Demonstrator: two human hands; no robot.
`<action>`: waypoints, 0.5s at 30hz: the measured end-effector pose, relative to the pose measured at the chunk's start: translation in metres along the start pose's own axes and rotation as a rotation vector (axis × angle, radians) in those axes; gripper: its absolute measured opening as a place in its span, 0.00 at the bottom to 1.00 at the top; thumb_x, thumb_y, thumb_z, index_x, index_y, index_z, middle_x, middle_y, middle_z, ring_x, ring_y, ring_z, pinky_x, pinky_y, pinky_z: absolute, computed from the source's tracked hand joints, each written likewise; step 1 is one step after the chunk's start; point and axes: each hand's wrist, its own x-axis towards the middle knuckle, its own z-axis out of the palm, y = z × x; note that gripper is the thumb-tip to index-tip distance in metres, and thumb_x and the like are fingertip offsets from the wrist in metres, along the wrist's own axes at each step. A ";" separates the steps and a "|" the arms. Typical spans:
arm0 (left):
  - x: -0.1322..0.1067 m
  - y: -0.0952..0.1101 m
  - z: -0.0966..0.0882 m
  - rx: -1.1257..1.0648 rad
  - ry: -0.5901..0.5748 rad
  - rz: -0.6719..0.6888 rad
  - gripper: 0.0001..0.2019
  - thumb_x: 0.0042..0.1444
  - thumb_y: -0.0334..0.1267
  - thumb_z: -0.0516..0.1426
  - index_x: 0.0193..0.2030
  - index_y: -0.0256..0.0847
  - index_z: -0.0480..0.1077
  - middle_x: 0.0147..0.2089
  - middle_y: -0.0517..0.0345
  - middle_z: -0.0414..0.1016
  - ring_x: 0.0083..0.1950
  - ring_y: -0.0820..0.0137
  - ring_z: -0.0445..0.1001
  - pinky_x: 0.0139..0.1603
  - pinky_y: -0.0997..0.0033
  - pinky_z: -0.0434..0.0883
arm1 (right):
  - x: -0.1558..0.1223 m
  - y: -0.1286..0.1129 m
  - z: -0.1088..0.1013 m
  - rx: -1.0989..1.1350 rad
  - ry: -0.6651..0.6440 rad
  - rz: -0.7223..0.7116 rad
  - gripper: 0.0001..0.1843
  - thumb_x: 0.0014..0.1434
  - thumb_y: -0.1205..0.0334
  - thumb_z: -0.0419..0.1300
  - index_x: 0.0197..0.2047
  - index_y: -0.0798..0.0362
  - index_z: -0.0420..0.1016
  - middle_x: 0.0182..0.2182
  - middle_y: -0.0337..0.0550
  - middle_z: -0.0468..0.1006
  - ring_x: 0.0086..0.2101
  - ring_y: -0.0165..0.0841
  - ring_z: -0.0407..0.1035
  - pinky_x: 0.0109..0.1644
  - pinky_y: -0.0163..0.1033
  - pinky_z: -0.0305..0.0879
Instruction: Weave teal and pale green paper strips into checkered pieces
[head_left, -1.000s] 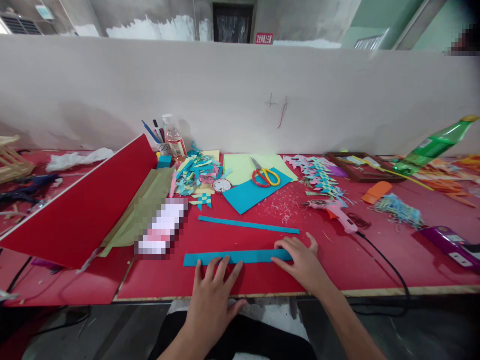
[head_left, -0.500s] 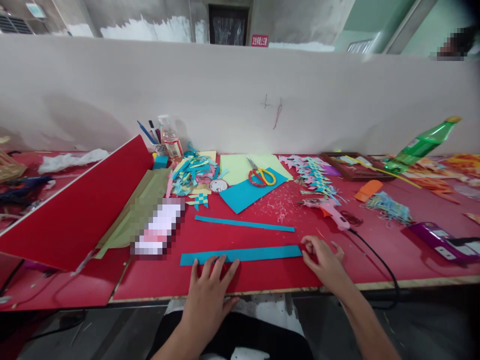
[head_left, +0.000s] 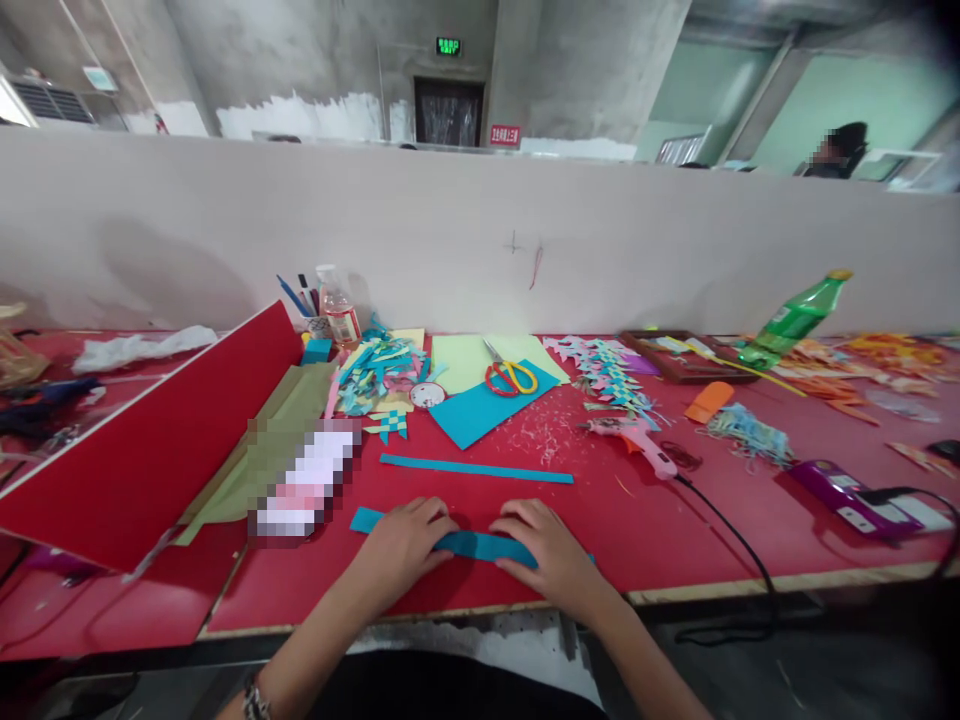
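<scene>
A long blue paper strip (head_left: 476,545) lies along the near edge of the red table (head_left: 675,530). My left hand (head_left: 401,545) rests on its left part with fingers curled down on the paper. My right hand (head_left: 544,550) presses on its right part, fingers bent over the strip. The two hands sit close together, with a short stretch of strip showing between them. A second, thinner blue strip (head_left: 476,468) lies just beyond, untouched.
Behind lie a blue sheet (head_left: 480,405), red-and-yellow scissors (head_left: 510,375), a heap of paper scraps (head_left: 379,365) and a pink glue gun (head_left: 637,445) with its black cord. A red board (head_left: 150,440) leans at left. A green bottle (head_left: 795,318) stands at right.
Both hands have moved inward onto the near blue strip; the right hand came from its right end toward the middle. The camera has tilted up, showing more of the room.
</scene>
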 end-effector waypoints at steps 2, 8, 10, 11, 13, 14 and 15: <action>0.000 0.000 0.000 0.101 0.000 0.058 0.10 0.53 0.34 0.50 0.42 0.44 0.63 0.39 0.56 0.66 0.40 0.69 0.66 0.39 0.70 0.62 | 0.000 -0.003 0.005 -0.042 0.021 -0.019 0.16 0.52 0.54 0.52 0.45 0.47 0.65 0.43 0.43 0.66 0.44 0.34 0.59 0.49 0.42 0.53; 0.004 0.007 -0.009 0.180 -0.004 0.080 0.07 0.51 0.27 0.49 0.35 0.40 0.64 0.33 0.58 0.70 0.35 0.69 0.68 0.37 0.68 0.60 | 0.008 -0.016 0.008 -0.156 0.099 -0.088 0.13 0.56 0.70 0.44 0.36 0.49 0.67 0.29 0.37 0.71 0.32 0.28 0.63 0.54 0.46 0.44; 0.008 0.009 -0.014 0.139 0.011 0.065 0.07 0.51 0.28 0.49 0.35 0.41 0.64 0.33 0.59 0.71 0.34 0.70 0.68 0.35 0.70 0.60 | 0.014 -0.020 0.005 -0.139 0.107 -0.104 0.12 0.55 0.71 0.44 0.33 0.50 0.67 0.25 0.36 0.70 0.29 0.27 0.63 0.53 0.44 0.45; 0.010 0.010 -0.015 0.123 0.017 0.065 0.06 0.52 0.29 0.49 0.34 0.41 0.64 0.32 0.59 0.71 0.33 0.70 0.69 0.34 0.71 0.59 | 0.017 -0.021 0.004 -0.129 0.113 -0.109 0.11 0.54 0.71 0.45 0.31 0.51 0.66 0.24 0.36 0.70 0.28 0.27 0.63 0.52 0.43 0.46; 0.012 0.012 -0.018 0.100 0.020 0.072 0.05 0.53 0.31 0.48 0.32 0.40 0.64 0.31 0.60 0.71 0.31 0.71 0.69 0.31 0.72 0.58 | 0.022 -0.024 0.002 -0.126 0.127 -0.103 0.09 0.52 0.71 0.46 0.28 0.52 0.64 0.23 0.35 0.69 0.27 0.27 0.62 0.48 0.39 0.49; 0.012 0.013 -0.018 0.089 0.020 0.074 0.05 0.53 0.32 0.48 0.31 0.40 0.64 0.31 0.60 0.72 0.30 0.72 0.69 0.31 0.72 0.57 | 0.025 -0.026 0.002 -0.135 0.128 -0.092 0.08 0.51 0.70 0.46 0.26 0.53 0.63 0.22 0.35 0.68 0.26 0.27 0.61 0.44 0.37 0.51; 0.012 0.014 -0.019 0.075 0.022 0.073 0.05 0.54 0.33 0.48 0.30 0.40 0.64 0.30 0.60 0.72 0.29 0.72 0.68 0.30 0.73 0.57 | 0.027 -0.027 0.001 -0.145 0.120 -0.080 0.07 0.50 0.70 0.47 0.25 0.53 0.63 0.21 0.36 0.68 0.26 0.27 0.61 0.40 0.35 0.53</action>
